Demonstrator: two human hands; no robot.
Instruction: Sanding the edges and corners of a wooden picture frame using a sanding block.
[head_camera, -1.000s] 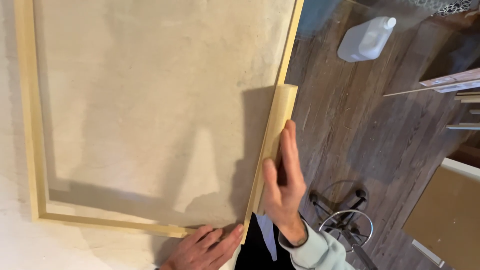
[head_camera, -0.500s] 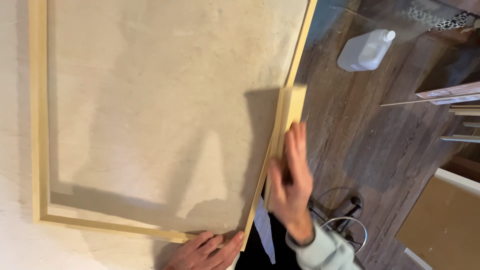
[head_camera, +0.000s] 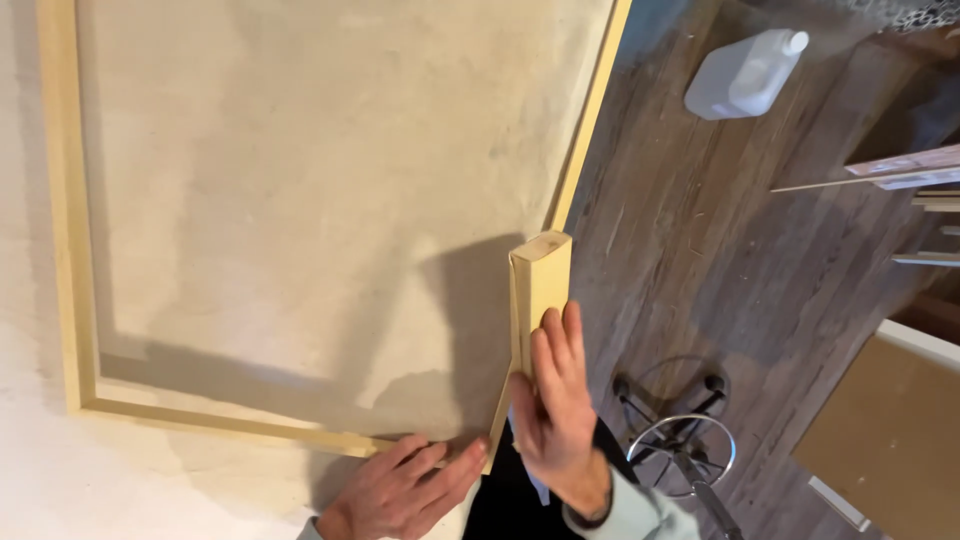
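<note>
A large pale wooden frame (head_camera: 70, 250) lies on a beige, cloth-covered table. My right hand (head_camera: 555, 410) presses a yellowish sanding block (head_camera: 540, 290) against the frame's right-hand rail (head_camera: 590, 120), near the lower corner. The fingers lie flat along the block's side and the thumb wraps the other side. My left hand (head_camera: 405, 490) rests flat, fingers spread, on the frame's near rail right at that corner. The block's open end faces away from me.
A white plastic jug (head_camera: 745, 75) lies on the dark wooden floor to the right. A stool with a metal ring and wheels (head_camera: 680, 440) stands below the table edge. Wooden strips (head_camera: 880, 170) and a brown board (head_camera: 890, 430) sit at the right.
My right hand has slid the sanding block back down along the right rail toward the corner. The left hand has stayed flat at the corner.
</note>
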